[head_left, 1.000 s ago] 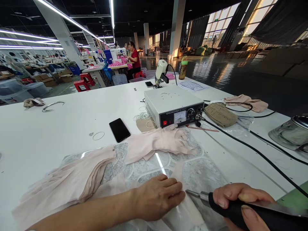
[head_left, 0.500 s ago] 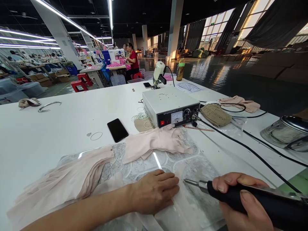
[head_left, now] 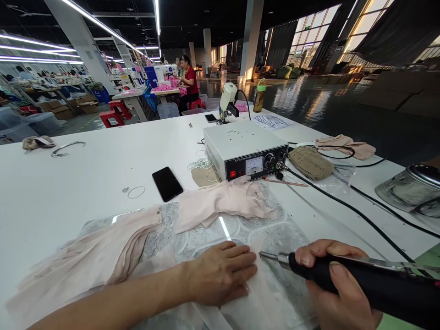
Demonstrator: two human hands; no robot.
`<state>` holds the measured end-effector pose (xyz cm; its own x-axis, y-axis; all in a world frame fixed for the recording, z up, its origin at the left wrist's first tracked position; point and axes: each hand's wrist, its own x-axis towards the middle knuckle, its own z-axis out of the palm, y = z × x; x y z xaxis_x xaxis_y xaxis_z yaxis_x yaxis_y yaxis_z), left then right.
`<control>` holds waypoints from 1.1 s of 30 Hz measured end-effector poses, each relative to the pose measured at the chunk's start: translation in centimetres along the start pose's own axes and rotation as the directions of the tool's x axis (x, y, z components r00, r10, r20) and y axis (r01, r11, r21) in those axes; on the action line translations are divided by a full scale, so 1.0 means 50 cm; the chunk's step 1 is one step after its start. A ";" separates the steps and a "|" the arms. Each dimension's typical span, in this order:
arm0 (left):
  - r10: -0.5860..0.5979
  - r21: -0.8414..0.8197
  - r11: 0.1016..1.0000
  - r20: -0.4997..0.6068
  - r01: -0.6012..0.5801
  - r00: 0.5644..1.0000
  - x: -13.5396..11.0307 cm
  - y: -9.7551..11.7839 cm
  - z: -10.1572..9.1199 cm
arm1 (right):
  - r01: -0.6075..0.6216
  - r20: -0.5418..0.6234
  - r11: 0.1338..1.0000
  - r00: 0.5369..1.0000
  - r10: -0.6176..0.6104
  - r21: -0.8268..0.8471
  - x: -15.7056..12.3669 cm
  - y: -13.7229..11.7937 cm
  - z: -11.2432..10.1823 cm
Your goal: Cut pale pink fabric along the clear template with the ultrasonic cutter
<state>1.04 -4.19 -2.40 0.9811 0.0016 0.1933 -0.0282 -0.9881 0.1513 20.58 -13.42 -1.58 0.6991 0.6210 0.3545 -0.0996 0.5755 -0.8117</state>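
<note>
My left hand (head_left: 220, 274) lies palm down on a thin pale pink piece of fabric (head_left: 263, 298), its fingers laid forward over the cloth. My right hand (head_left: 338, 286) is closed around the thick black handle of an ultrasonic hand tool (head_left: 311, 271). Its narrow metal tip points left and meets the fabric's edge just beside my left fingertips; exact contact cannot be made out. Beneath the cloth is a clear, shiny sheet with curved outlines (head_left: 292, 243). A layered pile of pink pieces (head_left: 113, 247) lies to the left, and another pink pile (head_left: 220, 201) lies beyond my hands.
Behind the piles stands a white-topped control box (head_left: 245, 142) with a gauge and a black cable (head_left: 343, 204) running right. A phone (head_left: 167, 184), elastic bands (head_left: 199, 164), brown templates (head_left: 311, 162) and a glass jar (head_left: 409, 188) rest on the white table (head_left: 85, 178). A person in red (head_left: 190, 82) sits farther back.
The tool and my right hand have shifted slightly left and up, bringing the tip closer to my left fingers. My left hand stays on the fabric.
</note>
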 end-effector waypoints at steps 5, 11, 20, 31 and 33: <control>0.003 -0.002 1.000 -0.008 -0.003 1.000 0.000 0.000 0.001 | -0.006 0.033 1.000 0.999 0.007 -0.031 0.003 0.004 0.004; 0.033 0.002 0.999 -0.011 -0.033 0.999 0.002 -0.002 0.000 | -0.036 -0.031 0.999 0.999 0.035 -0.026 -0.002 -0.002 0.000; 0.081 0.006 0.997 -0.038 -0.080 0.996 0.000 -0.005 0.008 | -0.139 -0.107 0.989 0.984 0.144 0.049 -0.014 -0.011 -0.019; 0.087 0.005 0.996 -0.075 -0.086 0.993 -0.004 -0.004 0.016 | -0.181 -0.123 0.981 0.974 0.189 0.074 -0.013 -0.012 -0.014; 0.083 0.008 0.997 -0.068 -0.083 0.994 -0.004 -0.004 0.016 | -0.167 -0.112 0.984 0.978 0.174 0.068 -0.012 -0.012 -0.011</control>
<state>1.01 -4.13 -3.25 0.9600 -0.0704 0.2710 -0.1081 -0.9860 0.1271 20.63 -14.43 -1.59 0.7457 0.6483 0.1536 -0.2631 0.4984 -0.8261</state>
